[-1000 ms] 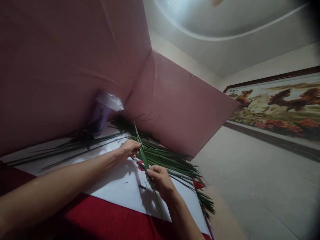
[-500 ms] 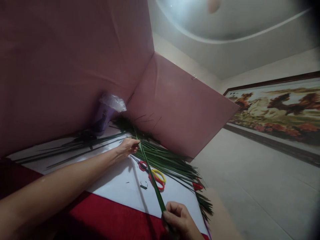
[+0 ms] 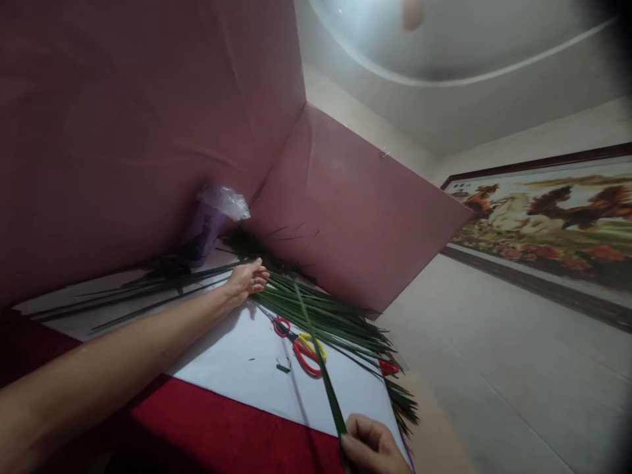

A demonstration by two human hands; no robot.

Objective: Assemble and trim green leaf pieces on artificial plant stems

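My right hand pinches the broad lower end of a long green leaf between thumb and fingers. The leaf slants up and away, tapering to its far tip over a pile of similar leaves. My left hand is by the near-left end of that pile, off the held leaf, with its fingers loosely bent and apart. Under the held leaf lie scissors with red and yellow handles and another red-handled pair, blades pointing toward my left hand.
A white sheet covers a red cloth. Small leaf scraps lie near the scissors. Behind stands a purple container with clear plastic on top. Pink panels rise at the back.
My left hand has let go of the leaf and drawn slightly left and up. My right hand has moved a little right and down, carrying the leaf with it.
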